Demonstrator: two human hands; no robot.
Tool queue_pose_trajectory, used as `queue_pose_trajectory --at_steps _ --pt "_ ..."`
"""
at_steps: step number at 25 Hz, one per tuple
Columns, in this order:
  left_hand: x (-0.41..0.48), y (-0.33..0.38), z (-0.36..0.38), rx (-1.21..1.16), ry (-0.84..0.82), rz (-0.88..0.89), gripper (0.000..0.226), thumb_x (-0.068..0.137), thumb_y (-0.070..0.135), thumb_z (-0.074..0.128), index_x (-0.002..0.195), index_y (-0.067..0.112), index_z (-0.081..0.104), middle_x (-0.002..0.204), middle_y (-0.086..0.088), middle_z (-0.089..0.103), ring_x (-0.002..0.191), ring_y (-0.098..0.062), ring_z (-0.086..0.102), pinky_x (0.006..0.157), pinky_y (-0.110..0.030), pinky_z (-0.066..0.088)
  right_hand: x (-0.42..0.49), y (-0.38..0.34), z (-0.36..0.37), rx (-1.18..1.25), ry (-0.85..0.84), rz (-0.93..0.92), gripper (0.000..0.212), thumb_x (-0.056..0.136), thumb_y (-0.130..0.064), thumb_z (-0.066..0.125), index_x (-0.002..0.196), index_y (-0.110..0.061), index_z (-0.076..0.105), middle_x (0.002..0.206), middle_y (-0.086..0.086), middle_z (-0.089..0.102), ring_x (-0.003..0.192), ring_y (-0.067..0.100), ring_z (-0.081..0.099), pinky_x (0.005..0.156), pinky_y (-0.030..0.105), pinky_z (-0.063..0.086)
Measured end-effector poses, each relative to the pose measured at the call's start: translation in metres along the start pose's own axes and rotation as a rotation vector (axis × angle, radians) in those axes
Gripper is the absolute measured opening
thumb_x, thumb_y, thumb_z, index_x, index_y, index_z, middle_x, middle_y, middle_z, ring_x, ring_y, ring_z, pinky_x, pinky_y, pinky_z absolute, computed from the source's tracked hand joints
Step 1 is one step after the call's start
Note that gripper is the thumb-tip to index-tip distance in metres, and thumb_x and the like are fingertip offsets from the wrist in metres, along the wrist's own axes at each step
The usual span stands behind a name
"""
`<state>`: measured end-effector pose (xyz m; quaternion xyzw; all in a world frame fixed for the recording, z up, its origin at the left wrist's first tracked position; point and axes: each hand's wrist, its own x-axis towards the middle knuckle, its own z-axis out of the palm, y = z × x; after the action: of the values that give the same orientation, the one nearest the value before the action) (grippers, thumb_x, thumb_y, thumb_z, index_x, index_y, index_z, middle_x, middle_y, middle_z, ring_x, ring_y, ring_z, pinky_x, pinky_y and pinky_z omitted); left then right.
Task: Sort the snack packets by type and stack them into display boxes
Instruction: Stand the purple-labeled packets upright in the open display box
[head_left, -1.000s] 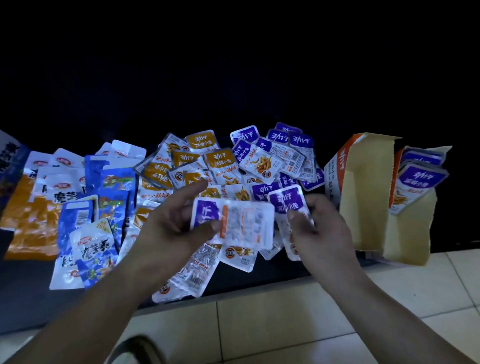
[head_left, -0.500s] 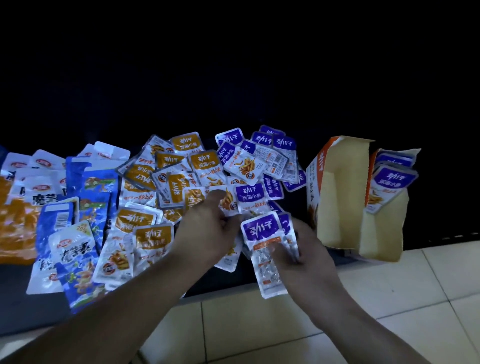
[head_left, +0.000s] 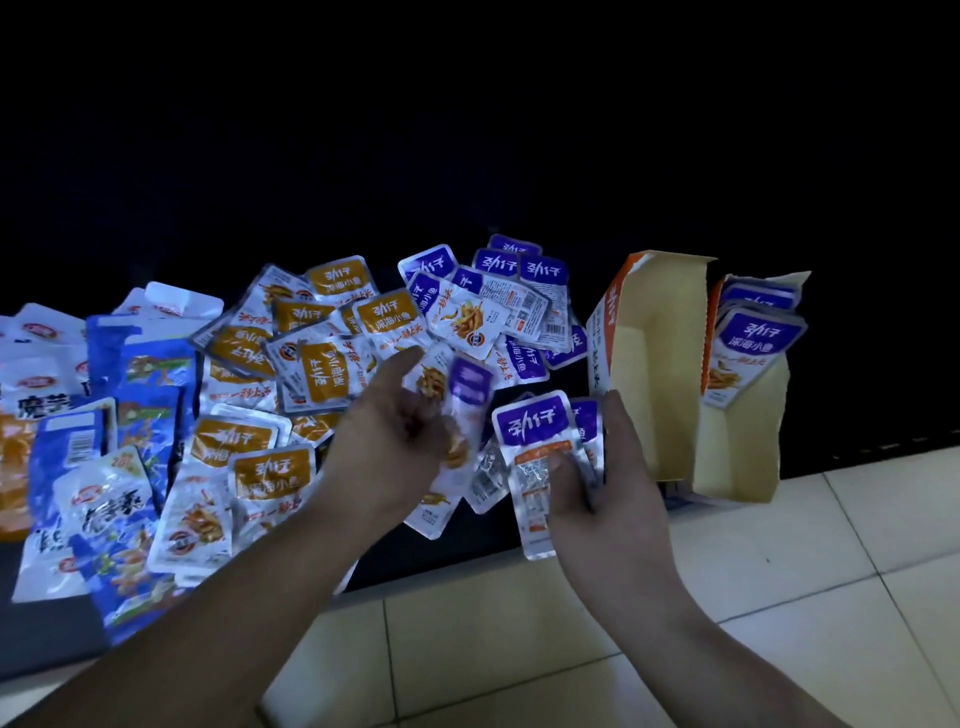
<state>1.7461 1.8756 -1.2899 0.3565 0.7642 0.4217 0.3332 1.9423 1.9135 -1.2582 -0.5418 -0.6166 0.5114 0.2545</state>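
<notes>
**Box** (head_left: 654, 364): open cardboard, standing on the dark surface (head_left: 467, 551) at its near edge. Boxed packets (head_left: 753, 338), purple-labelled, stand upright in the box's right part.

**Right grip** (head_left: 613, 483): just left of the box. It is closed on a small stack (head_left: 530, 436) of purple-labelled packets, with the fingers curled across the stack's front and the labels uppermost.

**Left grip** (head_left: 400, 441): further left of the box, beside the stack. Its fingers are curled on one purple packet (head_left: 467, 395), which is blurred.

**Purple pile** (head_left: 519, 312): loose on the surface, just left of the box and beyond both grips.

**Orange packets** (head_left: 332, 364): left of the purple pile, overlapping one another.

**Blue packets** (head_left: 140, 389): farthest left from the box.

**Floor** (head_left: 779, 571): pale tiles, in front of the box.
</notes>
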Motion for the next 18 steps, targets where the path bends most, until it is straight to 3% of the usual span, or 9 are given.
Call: queue_pose_trajectory --at_steps 4,5,7,9,10,12,14,16,18 --pt "-0.035 0.010 -0.025 -0.316 0.119 -0.087 0.049 0.098 0.010 0.066 0.142 0.030 0.054 0.089 -0.003 0.065 0.082 -0.010 0.069 0.070 -0.020 0.057 0.008 -0.002 0.009 0.103 -0.006 0.035 0.071 0.103 -0.011 0.056 0.159 -0.037 0.021 0.088 -0.056 0.054 0.084 -0.020 0.061 0.063 0.001 0.046" --pt "-0.042 0.012 -0.021 -0.363 0.099 -0.105 0.044 0.099 0.008 0.065 0.136 0.031 0.059 0.094 -0.009 0.068 0.086 -0.011 0.070 0.072 -0.022 0.059 0.009 -0.003 0.013 0.142 0.002 0.053 0.071 0.103 -0.012 0.057 0.160 -0.036 0.022 0.088 -0.056 0.055 0.085 -0.022 0.060 0.064 -0.001 0.045" --pt "-0.049 0.011 -0.007 -0.375 0.016 -0.114 0.036 0.100 0.008 0.064 0.123 0.036 0.067 0.099 -0.010 0.074 0.092 -0.018 0.073 0.077 -0.036 0.062 0.009 -0.005 0.024 0.183 0.008 0.031 0.065 0.103 -0.016 0.057 0.157 -0.038 0.030 0.103 -0.055 0.055 0.105 -0.024 0.056 0.076 -0.003 0.043" --pt "-0.051 0.008 0.006 -0.367 -0.034 -0.125 0.032 0.101 0.016 0.064 0.121 0.041 0.069 0.103 -0.009 0.075 0.094 -0.028 0.073 0.079 -0.053 0.062 0.005 -0.008 0.035 0.185 0.002 -0.016 0.054 0.105 -0.015 0.053 0.147 -0.045 0.038 0.107 -0.055 0.056 0.108 -0.026 0.054 0.081 -0.002 0.042" --pt "-0.050 0.006 0.009 -0.366 -0.034 -0.133 0.032 0.101 0.020 0.065 0.120 0.045 0.068 0.104 -0.010 0.074 0.093 -0.031 0.072 0.077 -0.056 0.061 0.002 -0.010 0.038 0.187 0.000 -0.025 0.050 0.106 -0.014 0.050 0.141 -0.048 0.038 0.104 -0.057 0.055 0.104 -0.028 0.053 0.080 -0.003 0.041" --pt "-0.049 0.002 0.012 -0.340 -0.026 -0.130 0.034 0.100 0.023 0.066 0.116 0.053 0.065 0.098 -0.010 0.073 0.086 -0.026 0.071 0.074 -0.047 0.059 -0.001 -0.012 0.039 0.196 -0.004 -0.037 0.047 0.106 -0.016 0.048 0.134 -0.051 0.035 0.101 -0.059 0.054 0.102 -0.031 0.052 0.079 -0.004 0.040" --pt "-0.051 0.005 0.009 -0.352 -0.042 -0.106 0.034 0.101 0.018 0.063 0.121 0.046 0.066 0.097 -0.010 0.073 0.085 -0.022 0.071 0.072 -0.046 0.057 -0.003 -0.008 0.039 0.209 0.001 -0.047 0.047 0.105 -0.017 0.050 0.137 -0.051 0.039 0.106 -0.053 0.058 0.105 -0.027 0.054 0.082 -0.002 0.042" --pt "-0.051 0.006 0.004 -0.429 -0.052 -0.141 0.030 0.104 0.011 0.059 0.124 0.031 0.067 0.102 0.000 0.077 0.098 -0.018 0.073 0.076 -0.046 0.059 -0.002 -0.004 0.036 0.248 0.008 -0.015 0.049 0.104 -0.014 0.053 0.139 -0.047 0.045 0.113 -0.042 0.065 0.111 -0.019 0.059 0.089 0.006 0.047" --pt "-0.047 0.003 -0.002 -0.490 -0.031 -0.216 0.023 0.103 0.007 0.058 0.116 0.020 0.071 0.105 -0.001 0.079 0.102 -0.026 0.075 0.083 -0.050 0.060 -0.001 -0.004 0.033 0.236 -0.031 -0.007 0.055 0.102 -0.002 0.055 0.132 -0.048 0.050 0.116 -0.033 0.069 0.111 -0.011 0.063 0.090 0.011 0.051"
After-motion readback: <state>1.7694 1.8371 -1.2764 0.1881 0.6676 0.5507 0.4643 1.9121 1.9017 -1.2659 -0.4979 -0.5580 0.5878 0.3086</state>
